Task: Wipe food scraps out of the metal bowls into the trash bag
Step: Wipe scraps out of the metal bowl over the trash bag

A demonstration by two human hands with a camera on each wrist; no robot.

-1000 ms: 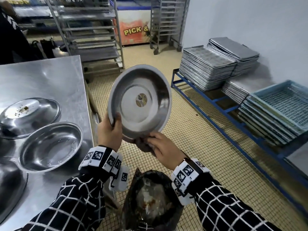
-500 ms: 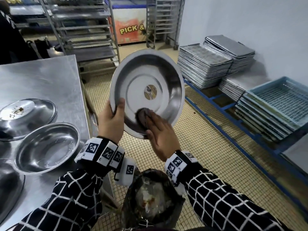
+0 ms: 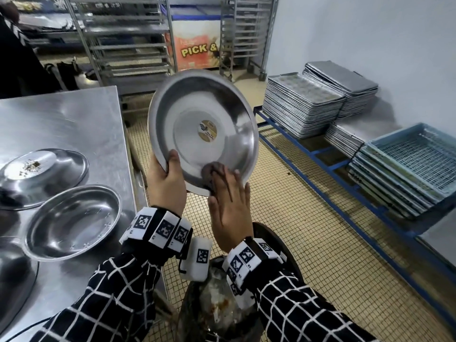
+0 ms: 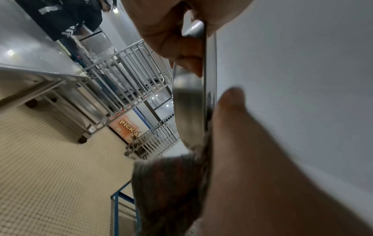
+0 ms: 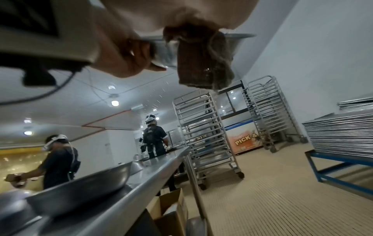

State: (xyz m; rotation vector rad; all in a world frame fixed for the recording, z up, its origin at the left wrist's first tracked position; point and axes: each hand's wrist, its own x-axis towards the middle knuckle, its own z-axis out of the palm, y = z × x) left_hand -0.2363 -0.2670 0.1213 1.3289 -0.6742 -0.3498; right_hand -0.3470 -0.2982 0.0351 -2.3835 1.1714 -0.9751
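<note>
A wide metal bowl (image 3: 204, 129) is held upright, tilted toward me, with a round sticker at its centre. My left hand (image 3: 170, 166) grips its lower left rim, thumb inside. My right hand (image 3: 227, 178) lies flat with straight fingers and presses a brown cloth (image 3: 209, 171) against the bowl's lower inside wall. The black trash bag (image 3: 222, 304) gapes right below both wrists, with food waste in it. In the left wrist view the bowl's rim (image 4: 206, 79) is edge-on and the cloth (image 4: 167, 191) hangs beside it. In the right wrist view the cloth (image 5: 201, 60) dangles under the palm.
On the steel table (image 3: 61, 119) at left sit a bowl with scraps (image 3: 42, 174), an empty bowl (image 3: 74, 220) and part of another (image 3: 12, 280). Stacked trays (image 3: 301, 104) and blue crates (image 3: 407, 166) stand on a blue rack at right. Tray trolleys (image 3: 128, 45) stand behind.
My right hand rose from under the rim into the bowl and flattened on the cloth, which now sits lower and further right. The bowl went up and tilted toward me.
</note>
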